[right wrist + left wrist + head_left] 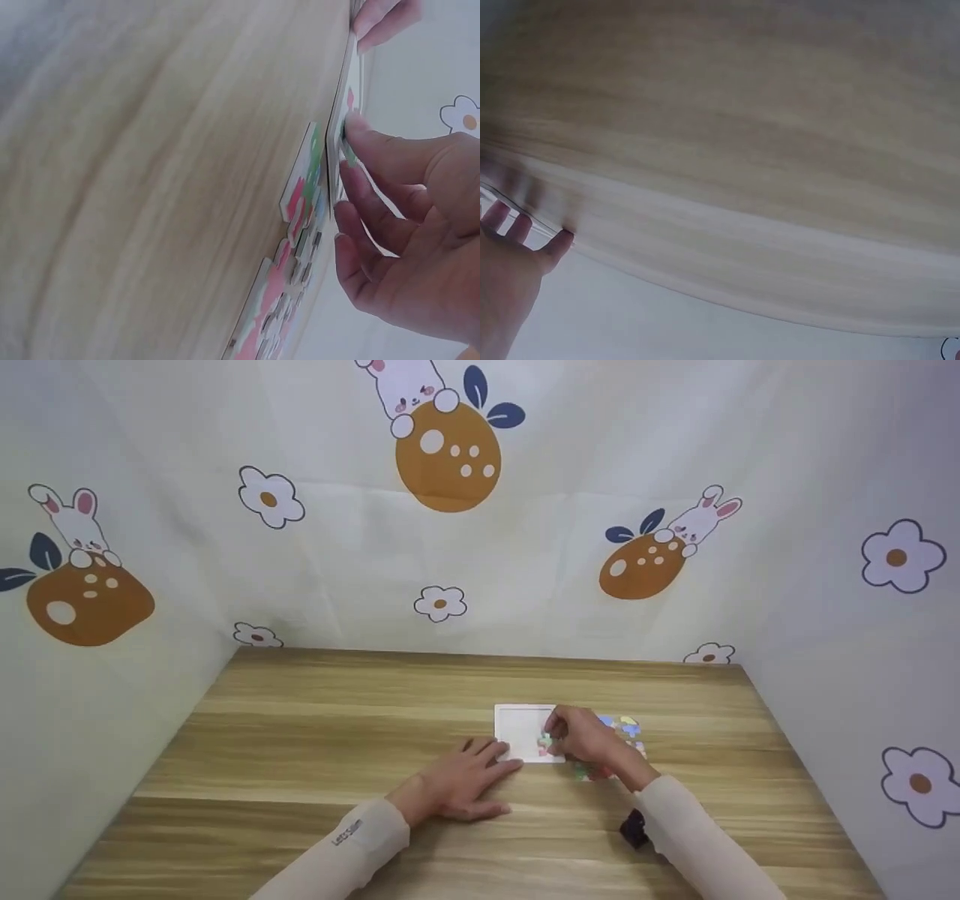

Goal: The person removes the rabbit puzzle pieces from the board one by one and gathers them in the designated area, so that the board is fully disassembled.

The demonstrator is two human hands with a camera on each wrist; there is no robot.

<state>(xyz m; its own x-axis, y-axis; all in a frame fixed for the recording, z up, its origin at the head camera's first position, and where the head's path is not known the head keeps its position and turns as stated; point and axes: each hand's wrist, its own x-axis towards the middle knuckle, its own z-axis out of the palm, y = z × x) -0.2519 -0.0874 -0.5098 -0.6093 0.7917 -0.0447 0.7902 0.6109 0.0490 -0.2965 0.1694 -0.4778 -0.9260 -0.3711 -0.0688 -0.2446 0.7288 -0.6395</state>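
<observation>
A white shallow puzzle tray (517, 725) lies on the wooden table. My left hand (469, 781) rests at its lower left corner with fingers spread, the fingertips on the rim; the left wrist view shows this hand (514, 259) at the far left edge. Over the tray's right side, my right hand (589, 735) pinches a small greenish puzzle piece (348, 148) between thumb and fingers. Pink and green color (544, 744) shows in the tray beside those fingertips. Several loose jigsaw pieces (304, 180) lie right of the tray, partly hidden under the right hand and forearm.
A small black object (634, 830) sits on the table beside the right sleeve. The wooden table (300, 720) meets pale curtains (337, 547) printed with rabbits, oranges and flowers at the back and both sides.
</observation>
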